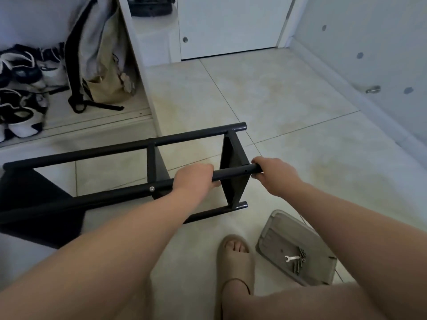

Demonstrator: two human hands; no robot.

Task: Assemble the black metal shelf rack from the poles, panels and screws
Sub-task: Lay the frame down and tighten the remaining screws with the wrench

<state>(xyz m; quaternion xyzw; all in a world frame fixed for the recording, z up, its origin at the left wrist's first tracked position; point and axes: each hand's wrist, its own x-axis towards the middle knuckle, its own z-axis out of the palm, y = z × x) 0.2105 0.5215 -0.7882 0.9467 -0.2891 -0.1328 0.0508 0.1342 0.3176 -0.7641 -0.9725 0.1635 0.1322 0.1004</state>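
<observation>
The black metal shelf rack (157,167) lies on its side on the tiled floor, long poles running left to right with dark panels between them. My left hand (195,177) is wrapped around the nearest upper pole (233,174), just left of the end panel (233,172). My right hand (275,175) grips the same pole at its right end. A silver screw head (151,188) shows on that pole farther left. Another pole (129,144) runs along the far side and a third (215,212) lies near the floor.
A grey tray (277,229) by my right foot holds several dark screws (300,259) and a small silver wrench (291,258). My sandalled foot (235,257) stands beside it. Shoes (20,93) and a beige bag (101,61) fill an open closet at left. White walls close the right.
</observation>
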